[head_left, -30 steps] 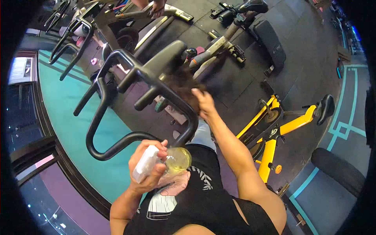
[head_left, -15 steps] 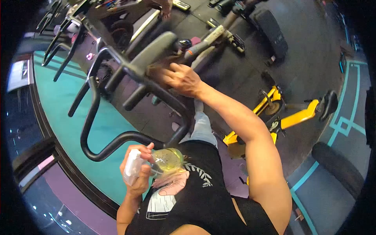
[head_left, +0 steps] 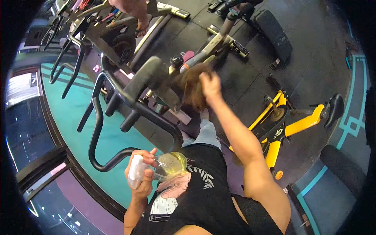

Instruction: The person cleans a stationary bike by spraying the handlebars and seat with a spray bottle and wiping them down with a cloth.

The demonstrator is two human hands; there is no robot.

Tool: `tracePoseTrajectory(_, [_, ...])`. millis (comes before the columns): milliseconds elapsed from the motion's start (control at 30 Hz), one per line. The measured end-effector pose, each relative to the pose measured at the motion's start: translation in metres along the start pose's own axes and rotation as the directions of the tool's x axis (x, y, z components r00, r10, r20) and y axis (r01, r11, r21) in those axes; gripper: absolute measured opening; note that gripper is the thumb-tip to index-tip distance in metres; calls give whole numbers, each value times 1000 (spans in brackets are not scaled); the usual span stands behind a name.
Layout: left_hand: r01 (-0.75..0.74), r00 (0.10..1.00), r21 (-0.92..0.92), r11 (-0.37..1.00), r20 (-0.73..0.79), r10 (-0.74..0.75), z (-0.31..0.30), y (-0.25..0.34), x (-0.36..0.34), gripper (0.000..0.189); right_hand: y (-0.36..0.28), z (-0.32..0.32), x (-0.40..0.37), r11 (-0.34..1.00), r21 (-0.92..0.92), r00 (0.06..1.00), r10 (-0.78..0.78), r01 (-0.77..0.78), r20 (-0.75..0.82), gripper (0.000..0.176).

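Note:
My left hand [head_left: 141, 172] is wrapped round the neck of a clear spray bottle [head_left: 171, 164] with a white trigger head and yellowish liquid inside. The bottle lies sideways close to my black shirt. Out in front, my right hand [head_left: 211, 87] grips a brown cloth [head_left: 194, 86], blurred by motion, in the air beside the exercise bike. That bike's black handlebar [head_left: 96, 135] curves between my two hands, and its dark padded part [head_left: 145, 78] is just left of the cloth.
A yellow exercise bike [head_left: 293, 127] stands to the right on the dark floor. More bikes line the upper left, where another person's bare leg [head_left: 135, 11] shows. A black bench pad [head_left: 273, 35] is at the upper right, and windows [head_left: 23, 129] run along the left.
My right hand has swung right with the cloth, off the bike's padded part. My left hand keeps its hold on the spray bottle. The view has shifted slightly.

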State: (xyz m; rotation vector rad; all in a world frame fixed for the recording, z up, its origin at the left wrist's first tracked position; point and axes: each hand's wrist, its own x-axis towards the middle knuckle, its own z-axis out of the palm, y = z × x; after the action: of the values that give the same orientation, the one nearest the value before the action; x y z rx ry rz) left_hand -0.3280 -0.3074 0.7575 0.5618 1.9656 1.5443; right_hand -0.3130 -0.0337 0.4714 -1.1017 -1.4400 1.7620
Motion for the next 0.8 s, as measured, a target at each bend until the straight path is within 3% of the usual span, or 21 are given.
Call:
tracePoseTrajectory(33, [7,1000,-16,1000,-19,-8,-2,-3,-1,43,-20,-2,14,949,307,997,74,-65,-16,26])
tracePoseTrajectory(67, [18,999,-13,1000,-26,-18,-4,-4,-4,43,-54,-1,33,801,589,989,149,-109,-19,26])
tracePoseTrajectory(133, [35,998,21,999,-58,-33,-5,-5,-4,42,-93,27,64,712,699,995,-7,-67,103,30])
tracePoseTrajectory(200, [33,997,26,999,-65,-32,-3,-1,-3,41,-89,70,90,825,563,992,-19,-55,125,32])
tracePoseTrajectory(267, [29,996,5,1000,-82,-29,-2,2,-3,40,-59,104,93,810,552,967,66,-196,247,34])
tracePoseTrajectory(300, [27,996,7,1000,-86,-26,-3,3,-4,40,-56,113,77,865,470,974,82,-175,213,34])
tracePoseTrajectory(333, [16,995,-12,1000,-95,-17,-5,4,-5,40,-49,119,62,820,559,974,-5,-126,228,31])
tracePoseTrajectory(400, [11,992,-41,999,-127,-17,-6,1,-6,40,-52,112,46,908,418,976,-74,-19,204,28])
tracePoseTrajectory(433, [20,988,-48,999,-149,-27,-8,-1,-8,40,-52,109,35,913,406,975,-55,-39,216,28])
tracePoseTrajectory(500, [45,986,-58,997,-157,-54,-13,-3,-13,39,-64,100,19,967,18,962,-255,254,95,22])
tracePoseTrajectory(667, [39,996,-46,998,-79,-43,-21,-2,-9,38,-63,77,-3,968,-85,968,-226,236,111,17])
tracePoseTrajectory(733, [28,998,-56,998,-53,-31,-22,-4,-6,37,-45,62,-13,972,-14,958,-229,235,175,22])
tracePoseTrajectory(800, [2,1000,-78,997,-23,-4,-23,-7,-1,37,-12,37,-31,968,-107,827,-132,226,546,32])
